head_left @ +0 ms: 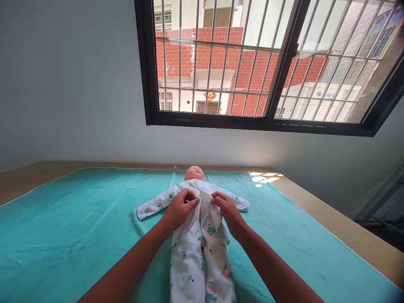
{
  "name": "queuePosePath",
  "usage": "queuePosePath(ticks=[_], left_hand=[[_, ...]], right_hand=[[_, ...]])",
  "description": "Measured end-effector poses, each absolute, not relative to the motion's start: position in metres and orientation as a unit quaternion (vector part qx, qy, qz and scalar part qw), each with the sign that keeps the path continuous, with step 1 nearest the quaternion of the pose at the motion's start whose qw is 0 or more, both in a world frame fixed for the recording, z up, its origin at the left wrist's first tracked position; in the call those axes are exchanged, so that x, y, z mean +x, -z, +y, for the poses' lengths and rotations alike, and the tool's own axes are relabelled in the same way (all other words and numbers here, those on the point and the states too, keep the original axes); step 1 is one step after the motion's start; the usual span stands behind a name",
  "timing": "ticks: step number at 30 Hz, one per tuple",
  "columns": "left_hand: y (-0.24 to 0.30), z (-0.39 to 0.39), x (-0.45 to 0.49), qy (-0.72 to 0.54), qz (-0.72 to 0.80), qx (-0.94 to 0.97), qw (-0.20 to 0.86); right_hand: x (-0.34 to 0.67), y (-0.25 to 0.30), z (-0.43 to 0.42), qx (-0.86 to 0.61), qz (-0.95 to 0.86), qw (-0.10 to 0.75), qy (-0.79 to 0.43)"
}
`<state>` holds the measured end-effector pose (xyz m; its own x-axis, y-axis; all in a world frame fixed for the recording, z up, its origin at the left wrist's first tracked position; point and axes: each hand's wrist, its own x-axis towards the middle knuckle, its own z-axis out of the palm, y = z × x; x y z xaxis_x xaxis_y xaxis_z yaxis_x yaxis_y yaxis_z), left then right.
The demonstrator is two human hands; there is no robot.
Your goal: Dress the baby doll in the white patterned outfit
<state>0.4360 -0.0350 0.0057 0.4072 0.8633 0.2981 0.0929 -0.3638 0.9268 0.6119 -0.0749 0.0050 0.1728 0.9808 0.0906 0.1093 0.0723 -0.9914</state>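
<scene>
A baby doll (194,173) lay flat on its back, head toward 12 o'clock. It wore a white sleepsuit (202,244) with little cartoon pictures. The sleeves stuck out toward 9 and 3 o'clock. The front was bunched up at the chest.

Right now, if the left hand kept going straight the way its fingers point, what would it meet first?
The left hand points inward across the doll's chest, so it would likely meet the right hand first, just past the bunched romper front. Depth is hard to judge.
</scene>
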Motion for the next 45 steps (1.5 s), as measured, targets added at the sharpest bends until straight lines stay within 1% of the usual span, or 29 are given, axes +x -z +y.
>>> queuePosePath(ticks=[3,8,12,18,25,29,36,41,45], left_hand=[[-0.007,-0.035,0.437,-0.434,0.331,0.687,0.48],[-0.005,-0.042,0.442,-0.399,0.325,0.686,0.515],[-0.006,-0.045,0.444,-0.385,0.334,0.697,0.505],[-0.006,-0.044,0.444,-0.384,0.349,0.702,0.488],[-0.007,-0.043,0.444,-0.387,0.348,0.658,0.544],[-0.009,-0.044,0.444,-0.389,0.353,0.647,0.552],[-0.01,-0.043,0.443,-0.385,0.345,0.641,0.567],[-0.008,-0.042,0.444,-0.382,0.349,0.649,0.557],[-0.002,-0.041,0.446,-0.378,0.366,0.689,0.499]], right_hand=[[0.613,-0.012,-0.079,-0.521,-0.486,0.559,-0.424],[0.613,-0.008,-0.08,-0.503,-0.49,0.528,-0.477],[0.612,-0.005,-0.081,-0.484,-0.503,0.504,-0.509],[0.608,-0.005,-0.083,-0.503,-0.528,0.477,-0.491],[0.61,0.005,-0.079,-0.491,-0.549,0.476,-0.48],[0.611,0.007,-0.08,-0.482,-0.574,0.477,-0.459],[0.612,0.008,-0.08,-0.478,-0.564,0.48,-0.473],[0.613,0.009,-0.081,-0.472,-0.576,0.482,-0.463],[0.613,0.01,-0.082,-0.47,-0.568,0.484,-0.471]])
